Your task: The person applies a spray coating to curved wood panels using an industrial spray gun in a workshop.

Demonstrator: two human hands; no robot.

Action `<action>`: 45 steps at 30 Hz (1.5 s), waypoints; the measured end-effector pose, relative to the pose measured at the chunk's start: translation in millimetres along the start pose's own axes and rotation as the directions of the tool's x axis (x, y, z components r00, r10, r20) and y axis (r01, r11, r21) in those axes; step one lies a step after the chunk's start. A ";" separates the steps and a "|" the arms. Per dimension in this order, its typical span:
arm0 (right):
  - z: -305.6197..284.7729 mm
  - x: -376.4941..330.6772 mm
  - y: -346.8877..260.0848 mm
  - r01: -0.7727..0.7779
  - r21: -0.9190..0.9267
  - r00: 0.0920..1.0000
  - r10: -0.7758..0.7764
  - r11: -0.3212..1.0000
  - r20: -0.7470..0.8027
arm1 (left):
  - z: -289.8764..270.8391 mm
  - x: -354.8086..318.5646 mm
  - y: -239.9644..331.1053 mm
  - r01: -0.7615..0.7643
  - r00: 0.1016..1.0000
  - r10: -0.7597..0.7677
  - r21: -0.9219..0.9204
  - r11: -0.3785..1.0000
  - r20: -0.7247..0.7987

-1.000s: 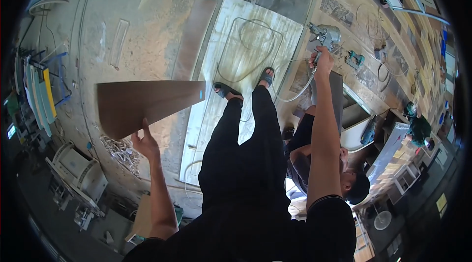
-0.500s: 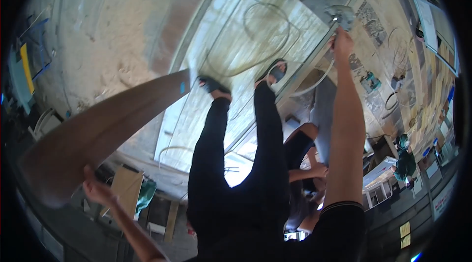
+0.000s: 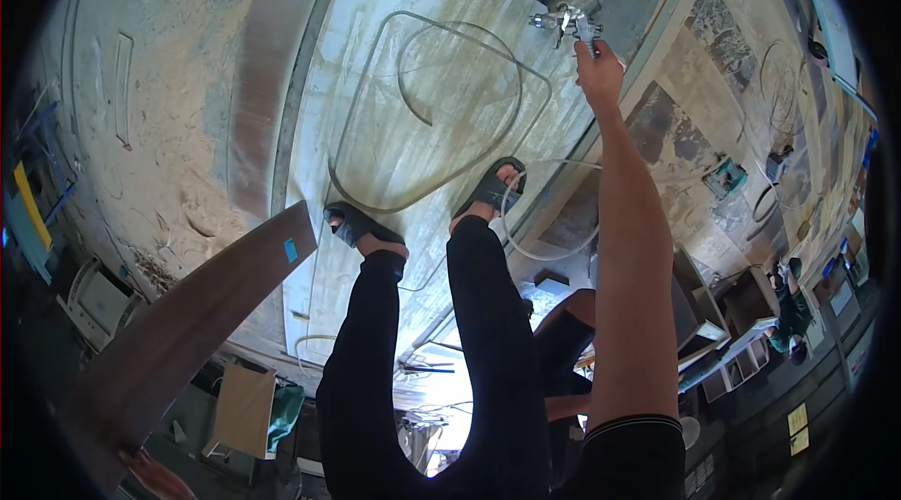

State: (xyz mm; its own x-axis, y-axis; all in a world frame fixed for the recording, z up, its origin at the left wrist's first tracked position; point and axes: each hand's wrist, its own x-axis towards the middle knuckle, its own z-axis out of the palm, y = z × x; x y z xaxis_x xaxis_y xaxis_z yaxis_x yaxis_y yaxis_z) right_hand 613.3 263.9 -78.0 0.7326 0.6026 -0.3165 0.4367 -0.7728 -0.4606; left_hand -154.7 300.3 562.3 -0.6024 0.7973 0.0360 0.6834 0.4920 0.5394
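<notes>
A metal spray gun (image 3: 572, 16) with a silver cup is gripped in my right hand (image 3: 599, 73), out over the far edge of the pale board on the ground. A clear hose (image 3: 514, 235) loops below my right forearm. My left hand (image 3: 155, 476), at the lower left, holds the near edge of a long brown board (image 3: 192, 331). That board is tilted, its narrow far end close to my left foot. A small blue patch (image 3: 290, 249) marks that end. The board hides part of my left fingers.
I stand in dark sandals on a pale streaked board (image 3: 366, 77), where a long hose (image 3: 436, 183) lies coiled. A brown strip (image 3: 272, 77) lies on the left. A teal tool (image 3: 724, 178) sits at right. Another person (image 3: 563, 340) is close beside my right leg; one more (image 3: 791, 312) is farther right.
My right hand has swung left with the spray gun, which now shows side-on. The brown board and my left hand have moved lower in the picture. My feet appear lower and further left.
</notes>
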 end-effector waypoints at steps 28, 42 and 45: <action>4.9 -4.9 24.6 -0.531 0.837 0.847 0.065 0.130 0.528 | 20.3 -60.0 38.4 0.076 0.995 -0.083 0.119 0.990 0.054; -22.2 11.6 13.6 -0.381 0.767 0.920 0.296 0.517 0.258 | 20.9 -58.9 52.9 0.024 0.989 -0.041 0.123 0.992 0.139; -23.4 20.8 29.1 -0.277 0.741 0.956 0.249 0.612 0.153 | 31.2 -59.7 57.7 0.054 0.991 -0.068 0.121 0.991 0.112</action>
State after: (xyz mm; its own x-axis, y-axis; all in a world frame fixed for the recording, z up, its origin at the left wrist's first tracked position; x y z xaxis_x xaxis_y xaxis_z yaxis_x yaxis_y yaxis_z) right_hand 653.4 249.3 -78.5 0.7297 0.4143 -0.5440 -0.3229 -0.4925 -0.8082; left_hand -66.5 292.0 565.0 -0.5975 0.7962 -0.0953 0.6945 0.5732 0.4349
